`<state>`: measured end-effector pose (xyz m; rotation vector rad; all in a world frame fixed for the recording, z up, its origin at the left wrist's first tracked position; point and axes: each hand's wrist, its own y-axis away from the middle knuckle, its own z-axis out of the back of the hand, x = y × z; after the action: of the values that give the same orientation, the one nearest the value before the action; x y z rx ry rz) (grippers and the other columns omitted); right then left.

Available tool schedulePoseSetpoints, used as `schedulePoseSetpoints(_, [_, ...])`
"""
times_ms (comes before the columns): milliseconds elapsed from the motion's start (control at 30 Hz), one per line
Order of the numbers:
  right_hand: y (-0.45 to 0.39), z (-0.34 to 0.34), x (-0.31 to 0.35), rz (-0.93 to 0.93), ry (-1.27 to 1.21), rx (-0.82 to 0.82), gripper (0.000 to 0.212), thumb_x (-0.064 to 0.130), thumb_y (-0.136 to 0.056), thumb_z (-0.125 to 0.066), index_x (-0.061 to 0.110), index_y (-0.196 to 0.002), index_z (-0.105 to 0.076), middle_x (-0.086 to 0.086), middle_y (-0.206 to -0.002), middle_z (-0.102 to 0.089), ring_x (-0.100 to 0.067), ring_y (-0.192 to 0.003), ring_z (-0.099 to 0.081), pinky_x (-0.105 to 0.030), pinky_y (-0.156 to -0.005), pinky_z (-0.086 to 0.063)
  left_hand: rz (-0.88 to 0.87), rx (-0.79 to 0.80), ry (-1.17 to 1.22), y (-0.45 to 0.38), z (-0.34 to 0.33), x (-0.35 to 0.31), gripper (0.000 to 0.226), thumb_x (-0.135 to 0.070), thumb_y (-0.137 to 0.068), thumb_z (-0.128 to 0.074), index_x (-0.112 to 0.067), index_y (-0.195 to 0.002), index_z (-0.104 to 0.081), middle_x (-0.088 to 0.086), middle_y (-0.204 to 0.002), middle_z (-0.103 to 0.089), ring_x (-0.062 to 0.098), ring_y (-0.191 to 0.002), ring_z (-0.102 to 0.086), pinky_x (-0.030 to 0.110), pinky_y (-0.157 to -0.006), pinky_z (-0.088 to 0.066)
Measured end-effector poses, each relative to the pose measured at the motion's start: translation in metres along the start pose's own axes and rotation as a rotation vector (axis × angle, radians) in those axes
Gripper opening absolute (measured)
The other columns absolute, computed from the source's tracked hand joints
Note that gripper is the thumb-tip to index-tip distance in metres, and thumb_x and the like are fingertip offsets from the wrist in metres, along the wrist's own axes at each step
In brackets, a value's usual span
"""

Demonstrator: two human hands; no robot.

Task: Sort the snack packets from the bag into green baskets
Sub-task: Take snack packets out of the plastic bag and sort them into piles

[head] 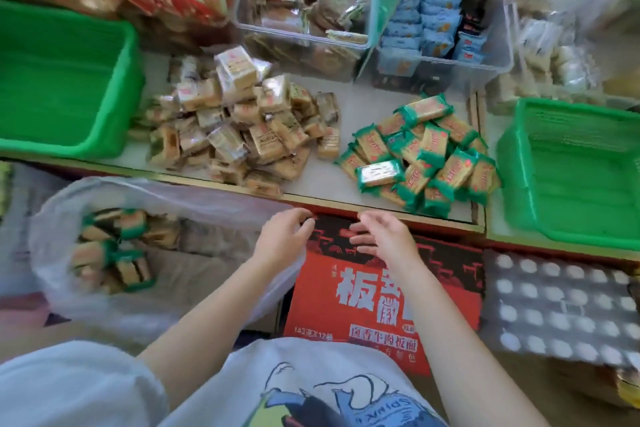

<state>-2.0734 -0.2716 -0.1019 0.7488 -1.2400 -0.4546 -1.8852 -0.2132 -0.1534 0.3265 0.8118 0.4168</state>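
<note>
Here, bag lay low left, mouth toward me, packets inside. I judged them light, crinkly, slippery; pinch across short sides. Long axes mixed. Left hand curled at bag rim, grip unclear; right hand open, empty. Baskets empty.

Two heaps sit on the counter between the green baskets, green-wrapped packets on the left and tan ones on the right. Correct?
Not quite. The head view shows the sides swapped: the tan packets lie on the left, the green-wrapped packets on the right, between the left green basket and the right green basket.
</note>
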Motion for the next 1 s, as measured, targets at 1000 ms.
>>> schedulePoseSetpoints(1000, [-0.044,-0.48,-0.125,-0.054,0.615,0.285,0.042,0.023,-0.087,-0.076,0.011,-0.124,-0.059,-0.006,-0.126,-0.067,-0.027,-0.118,-0.062,-0.033,-0.092,-0.049,0.205,-0.071,-0.321,0.153,0.161,0.352,0.069,-0.053,-0.095,-0.011,-0.017,-0.108,-0.068,0.003,-0.085,-0.072,0.025,-0.088,-0.064,0.04,-0.107,-0.025])
